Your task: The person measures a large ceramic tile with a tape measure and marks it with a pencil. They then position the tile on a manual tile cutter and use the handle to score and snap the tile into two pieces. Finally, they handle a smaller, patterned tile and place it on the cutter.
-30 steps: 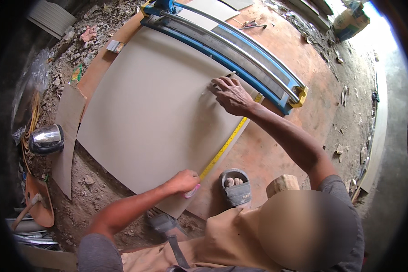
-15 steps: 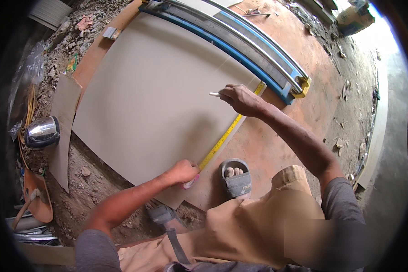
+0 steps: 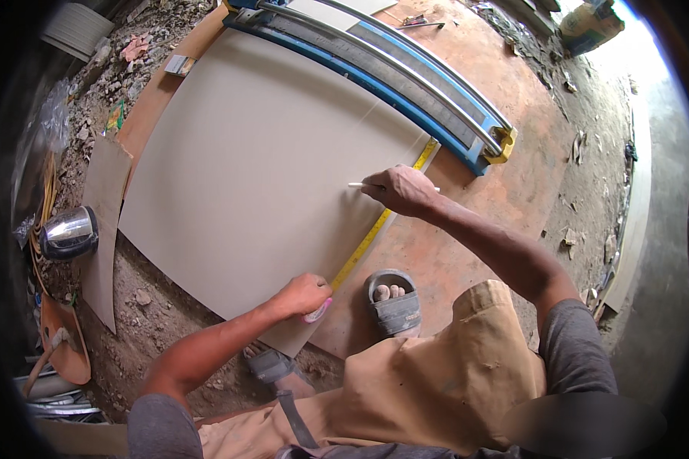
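Note:
A large beige tile (image 3: pixel 237 168) lies under a blue tile cutter (image 3: pixel 344 69) along its far edge. A yellow tape measure (image 3: pixel 362 249) stretches along the tile's right side. My left hand (image 3: pixel 302 294) is closed on its pink case at the near end of the tile. My right hand (image 3: pixel 400 190) is closed on a thin white stick, like a pencil, held over the tape and the tile's right part. Faint pale lines show on the tile near the cutter.
Rubble (image 3: pixel 134 69) lines the left, with a cut board (image 3: pixel 99 229), a chrome-and-black object (image 3: pixel 69 229) and a shovel (image 3: pixel 65 344). A sack (image 3: pixel 589 27) stands at the back right. My sandalled feet (image 3: pixel 394 310) are at the tile's near side. Reddish board (image 3: pixel 513 92) surrounds the cutter.
My right hand has moved from near the cutter down along the tape toward me, with the white stick in it. My left hand stays on the tape case, shifting only slightly.

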{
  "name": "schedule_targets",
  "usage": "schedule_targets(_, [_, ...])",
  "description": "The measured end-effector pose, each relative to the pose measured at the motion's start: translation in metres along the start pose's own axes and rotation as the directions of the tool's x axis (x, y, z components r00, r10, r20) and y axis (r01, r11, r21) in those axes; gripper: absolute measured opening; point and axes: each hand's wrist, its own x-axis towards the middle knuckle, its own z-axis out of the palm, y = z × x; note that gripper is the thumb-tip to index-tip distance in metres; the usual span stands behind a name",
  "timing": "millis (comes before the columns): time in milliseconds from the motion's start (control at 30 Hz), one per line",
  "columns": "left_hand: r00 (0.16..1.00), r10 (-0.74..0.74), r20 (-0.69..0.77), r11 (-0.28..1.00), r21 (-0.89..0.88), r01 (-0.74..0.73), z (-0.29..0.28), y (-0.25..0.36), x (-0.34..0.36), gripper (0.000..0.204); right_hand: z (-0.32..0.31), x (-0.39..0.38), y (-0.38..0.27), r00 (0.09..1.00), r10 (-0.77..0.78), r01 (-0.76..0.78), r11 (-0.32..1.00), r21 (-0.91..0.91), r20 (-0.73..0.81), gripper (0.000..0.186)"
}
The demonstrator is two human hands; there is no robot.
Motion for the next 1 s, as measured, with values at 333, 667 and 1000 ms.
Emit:
schedule_targets(333, [0.999,-0.035,-0.009,0.998,-0.045,0.035,0.004,0.004,-0.006,0.036,-0.051,-0.032,0.012,0.968,0.195,-0.086,0.847,0.525,-0.155,0.049])
schedule_targets(667, [0.989,-0.061,0.132,0.975,-0.204,0.087,0.006,0.004,0.000,0.032,-0.009,-0.117,0.054,0.989,0.145,0.055,-0.142,0.988,-0.034,0.044])
schedule_targets(1000, [0.944,-0.085,0.320,0.866,-0.445,0.229,0.004,0.006,0.005,0.029,0.037,-0.108,0.058,0.956,0.290,-0.188,0.496,0.848,0.042,0.033])
